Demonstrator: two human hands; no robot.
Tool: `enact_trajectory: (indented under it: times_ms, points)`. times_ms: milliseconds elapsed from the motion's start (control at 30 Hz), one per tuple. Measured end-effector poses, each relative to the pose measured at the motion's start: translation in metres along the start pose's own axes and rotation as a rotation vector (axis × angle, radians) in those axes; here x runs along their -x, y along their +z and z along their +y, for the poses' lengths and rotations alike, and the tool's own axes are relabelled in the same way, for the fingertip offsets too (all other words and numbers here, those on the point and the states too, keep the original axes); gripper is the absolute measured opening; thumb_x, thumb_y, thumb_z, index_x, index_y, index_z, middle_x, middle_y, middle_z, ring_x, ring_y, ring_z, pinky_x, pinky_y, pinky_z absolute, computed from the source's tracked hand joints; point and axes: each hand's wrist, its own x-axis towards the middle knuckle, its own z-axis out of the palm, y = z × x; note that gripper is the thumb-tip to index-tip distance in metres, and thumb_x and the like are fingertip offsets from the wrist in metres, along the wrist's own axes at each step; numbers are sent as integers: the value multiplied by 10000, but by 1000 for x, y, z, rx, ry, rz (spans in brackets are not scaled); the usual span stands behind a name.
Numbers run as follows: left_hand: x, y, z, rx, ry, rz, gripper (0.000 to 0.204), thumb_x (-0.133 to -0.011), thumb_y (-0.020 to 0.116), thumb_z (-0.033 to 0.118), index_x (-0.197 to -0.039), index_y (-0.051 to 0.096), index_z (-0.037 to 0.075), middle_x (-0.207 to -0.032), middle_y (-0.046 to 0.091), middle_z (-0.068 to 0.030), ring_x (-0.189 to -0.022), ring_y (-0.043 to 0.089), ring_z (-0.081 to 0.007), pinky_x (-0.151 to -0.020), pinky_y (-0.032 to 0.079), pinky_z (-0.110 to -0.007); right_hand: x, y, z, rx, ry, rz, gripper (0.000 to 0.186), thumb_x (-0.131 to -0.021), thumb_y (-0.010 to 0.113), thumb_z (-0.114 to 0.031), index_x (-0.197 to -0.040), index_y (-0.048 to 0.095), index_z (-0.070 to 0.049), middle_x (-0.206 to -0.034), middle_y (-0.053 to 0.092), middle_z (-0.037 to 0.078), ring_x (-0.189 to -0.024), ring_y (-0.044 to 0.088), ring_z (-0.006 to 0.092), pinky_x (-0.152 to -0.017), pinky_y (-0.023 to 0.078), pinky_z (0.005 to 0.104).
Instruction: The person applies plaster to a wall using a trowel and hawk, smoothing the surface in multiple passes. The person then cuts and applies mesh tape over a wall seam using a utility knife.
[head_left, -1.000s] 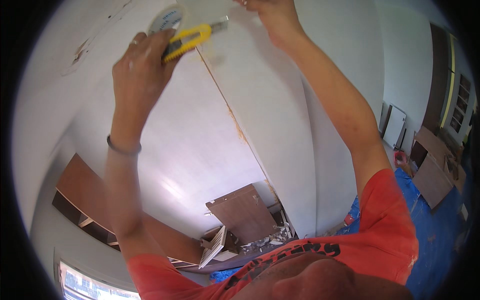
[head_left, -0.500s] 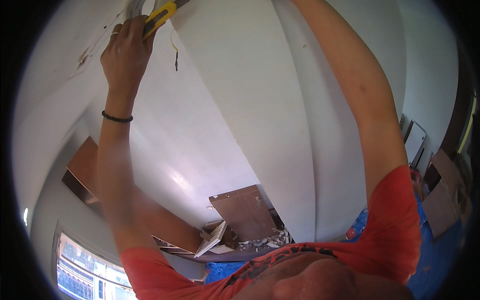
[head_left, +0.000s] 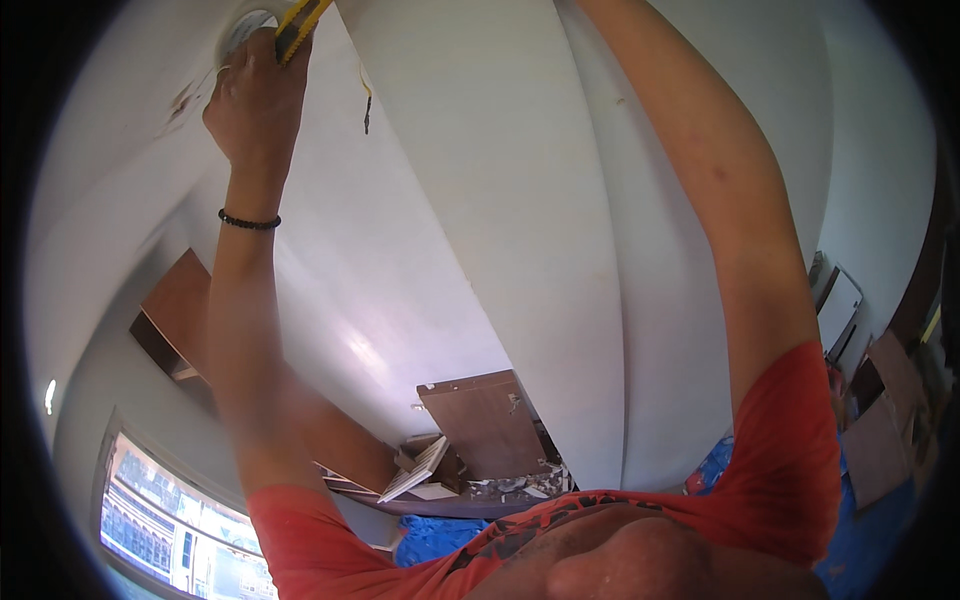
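Note:
My left hand (head_left: pixel 258 110) is raised at the upper left, its fingers closed around a yellow box cutter (head_left: pixel 297 32) whose far end runs out of the picture. A pale round roll (head_left: pixel 243 28), which looks like tape, is at the same fingers; how it is held is partly hidden. My right arm (head_left: pixel 715 160) reaches up past the top edge, so its hand is out of sight. A short yellow wire with a dark end (head_left: pixel 367 108) hangs against the white wall (head_left: pixel 390 230), to the right of my left hand.
A brown board (head_left: pixel 482 425) leans below by the wall, with broken rubble (head_left: pixel 515 487) around it. A brown cabinet (head_left: pixel 185 305) and a window (head_left: pixel 180 520) are at the left. Loose panels (head_left: pixel 880 450) and blue sheeting (head_left: pixel 870 540) lie at the lower right.
The box cutter has shifted up and left, and more of it is cut off by the top edge. The roll now shows a broader pale face. The view has shifted slightly.

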Motion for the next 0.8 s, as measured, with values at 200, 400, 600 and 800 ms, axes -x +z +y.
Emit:
enact_trajectory:
  times_ms: [200,400,600,800]
  points:
    - [-1,3,3,-41,-89,-96,501,-903,695,615,-834,700,119,-676,700,-71,-570,704,-250,-467,542,-370,1,-6,-3,-32,-34,-29,285,-872,805,-254,-986,771,5,-881,759,184,-795,716,312,-750,533,386]
    - [7,-2,10,31,-96,-88,493,-903,702,601,-822,689,115,-638,678,-64,-542,689,-241,-454,529,-365,7,-6,4,41,-24,21,264,-868,811,-245,-958,776,0,-860,763,171,-742,701,286,-714,526,371]
    - [0,7,11,51,-171,-151,510,-897,695,617,-828,693,111,-620,680,-61,-532,690,-252,-451,527,-369,12,1,1,-11,9,-4,247,-855,822,-229,-947,778,-4,-855,758,154,-764,699,261,-720,525,358]
    - [-8,12,16,85,-216,-80,444,-892,721,532,-748,616,125,-604,647,-59,-513,645,-265,-446,513,-376,-1,-3,0,6,-38,70,247,-850,831,-217,-919,767,11,-823,744,147,-746,684,257,-720,521,356]
